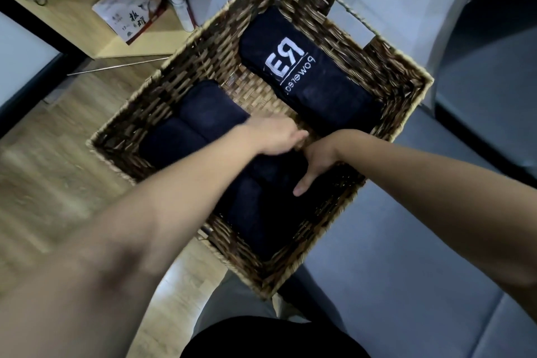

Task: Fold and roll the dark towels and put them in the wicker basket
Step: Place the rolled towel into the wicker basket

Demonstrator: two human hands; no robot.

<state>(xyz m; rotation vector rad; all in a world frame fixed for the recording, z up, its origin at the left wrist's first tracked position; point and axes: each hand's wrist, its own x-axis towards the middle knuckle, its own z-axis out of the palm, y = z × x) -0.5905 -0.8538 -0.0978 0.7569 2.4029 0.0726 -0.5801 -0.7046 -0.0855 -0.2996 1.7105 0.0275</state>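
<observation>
Looking straight down into the wicker basket (406,102) — its woven rim frames everything, far-right corner against a grey couch (436,241), left side over the wooden floor (58,183). Inside, a strip of bare woven bottom (261,96) shows open room between the rolls. At the far right lies a dark towel with white lettering (305,75), running along the right wall. At the left wall sit two plain dark rolls (189,128), side by side and touching. Nearest, under both hands, is another dark towel (261,212), pressed close to the near wall.

The left hand (279,134) reaches in from the near left, its fingers bent downward at the towel's far end; motion blur hides whether they grip or only press. The right hand (316,163) comes in from the right, fingers fairly straight and pointing down toward the near side, lying flat on the towel's top — holding nothing, just resting on the fabric. Both forearms angle inward and the hands nearly meet over the middle of the basket.

Far left, a light wooden shelf (130,23) holds bottles and a paper bag.
</observation>
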